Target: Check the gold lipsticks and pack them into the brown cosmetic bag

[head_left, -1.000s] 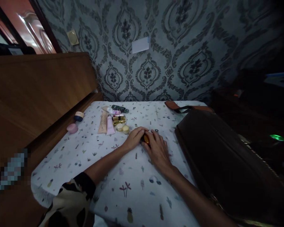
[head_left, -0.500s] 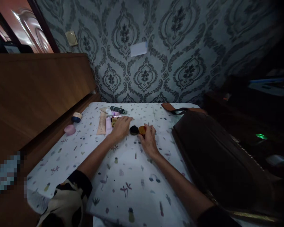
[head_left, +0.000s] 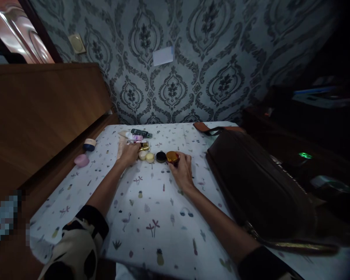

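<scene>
My right hand point(head_left: 182, 169) is closed around the side of a round jar with a shiny amber-gold lid point(head_left: 172, 156). Touching or almost touching that jar on its left is a small black round jar point(head_left: 161, 156). Two small cream-yellow round pots point(head_left: 149, 157) stand further left in the same row. My left hand point(head_left: 130, 154) lies over a group of cosmetics, and its fingertips are hard to make out beside a gold tube point(head_left: 144, 148). A beige tube point(head_left: 121, 146) shows partly behind this hand. Beyond it lie a pink-and-white tube point(head_left: 137, 137) and a dark bottle point(head_left: 141, 133).
A brown bag point(head_left: 256, 182) with a tan strap point(head_left: 202, 127) takes up the right of the white patterned tabletop point(head_left: 160, 194). On the left edge stand a pink sponge point(head_left: 81, 160) and a navy-and-beige jar point(head_left: 89, 144). A wooden panel point(head_left: 46, 105) borders the left; a patterned wall rises behind.
My left hand has moved left, uncovering the cream-yellow pots and covering more of the tubes. My right hand stays at the amber-lidded jar, its grip now more visible. The view has shifted slightly.
</scene>
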Motion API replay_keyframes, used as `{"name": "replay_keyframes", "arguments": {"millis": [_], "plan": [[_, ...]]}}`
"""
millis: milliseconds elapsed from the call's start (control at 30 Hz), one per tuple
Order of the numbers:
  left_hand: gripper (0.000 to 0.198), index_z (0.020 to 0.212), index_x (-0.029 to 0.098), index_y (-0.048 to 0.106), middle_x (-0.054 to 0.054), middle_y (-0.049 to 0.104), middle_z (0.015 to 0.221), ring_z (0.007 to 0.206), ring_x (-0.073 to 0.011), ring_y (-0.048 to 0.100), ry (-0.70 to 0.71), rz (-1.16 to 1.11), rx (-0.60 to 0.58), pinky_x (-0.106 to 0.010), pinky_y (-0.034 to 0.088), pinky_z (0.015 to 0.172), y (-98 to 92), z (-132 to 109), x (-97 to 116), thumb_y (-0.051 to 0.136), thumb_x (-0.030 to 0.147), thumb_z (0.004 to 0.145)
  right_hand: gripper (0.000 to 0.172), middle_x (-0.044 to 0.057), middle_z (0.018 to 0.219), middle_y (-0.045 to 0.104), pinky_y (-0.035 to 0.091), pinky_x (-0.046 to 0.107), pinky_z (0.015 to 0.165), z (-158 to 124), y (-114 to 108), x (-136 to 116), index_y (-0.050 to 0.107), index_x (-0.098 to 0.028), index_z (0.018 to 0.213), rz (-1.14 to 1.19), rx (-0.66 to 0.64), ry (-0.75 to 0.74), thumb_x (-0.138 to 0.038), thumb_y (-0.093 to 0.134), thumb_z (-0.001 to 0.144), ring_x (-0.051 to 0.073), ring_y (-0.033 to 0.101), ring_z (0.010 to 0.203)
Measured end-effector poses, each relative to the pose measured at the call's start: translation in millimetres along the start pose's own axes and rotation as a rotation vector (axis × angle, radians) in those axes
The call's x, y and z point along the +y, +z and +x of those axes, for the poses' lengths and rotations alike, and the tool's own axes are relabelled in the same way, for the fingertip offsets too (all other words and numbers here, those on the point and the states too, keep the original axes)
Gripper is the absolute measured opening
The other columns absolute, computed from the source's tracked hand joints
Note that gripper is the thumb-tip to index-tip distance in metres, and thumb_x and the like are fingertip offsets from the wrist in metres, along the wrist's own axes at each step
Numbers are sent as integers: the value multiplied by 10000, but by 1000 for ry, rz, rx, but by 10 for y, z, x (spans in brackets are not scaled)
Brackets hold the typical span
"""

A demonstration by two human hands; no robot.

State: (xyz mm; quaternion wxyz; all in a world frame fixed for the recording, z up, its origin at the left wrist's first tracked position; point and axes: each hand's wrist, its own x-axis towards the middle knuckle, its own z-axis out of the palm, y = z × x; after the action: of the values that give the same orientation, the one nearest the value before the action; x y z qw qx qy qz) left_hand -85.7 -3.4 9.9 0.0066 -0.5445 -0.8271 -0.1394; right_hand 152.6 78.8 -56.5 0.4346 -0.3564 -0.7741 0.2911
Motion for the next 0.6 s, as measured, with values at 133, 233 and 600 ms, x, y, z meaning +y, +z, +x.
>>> {"name": "replay_keyframes", "arguments": {"millis": [133, 233, 600], "plan": [[218, 1130, 150, 642, -97, 660, 1136, 1102, -248, 607, -10, -124, 78, -464, 497, 989, -53, -55, -18, 615, 255, 940, 457, 134, 1202, 487, 453, 476, 1079, -1, -27, -22, 527, -172, 1269, 65, 6, 4, -220, 589, 818, 287, 514, 1188], [213, 1082, 159, 633, -95, 671, 1009, 1058, -268, 588, -27, -251, 169, -438, 455, 978, -114, -167, -2, 591, 147, 874, 409, 152, 1230, 478, 418, 522, 1102, -2, -110, -99, 543, -169, 1231, 146, 24, 9, -236, 573, 828, 309, 477, 1231], [266, 1095, 182, 567, -71, 702, 1000, 870, -195, 666, 118, -836, 90, -321, 539, 791, 250, -920, 871, 569, 374, 912, 490, 96, 1059, 686, 553, 464, 953, -276, -110, -542, 637, -232, 1103, 851, -266, 287, -653, 433, 959, 273, 638, 1089]]}}
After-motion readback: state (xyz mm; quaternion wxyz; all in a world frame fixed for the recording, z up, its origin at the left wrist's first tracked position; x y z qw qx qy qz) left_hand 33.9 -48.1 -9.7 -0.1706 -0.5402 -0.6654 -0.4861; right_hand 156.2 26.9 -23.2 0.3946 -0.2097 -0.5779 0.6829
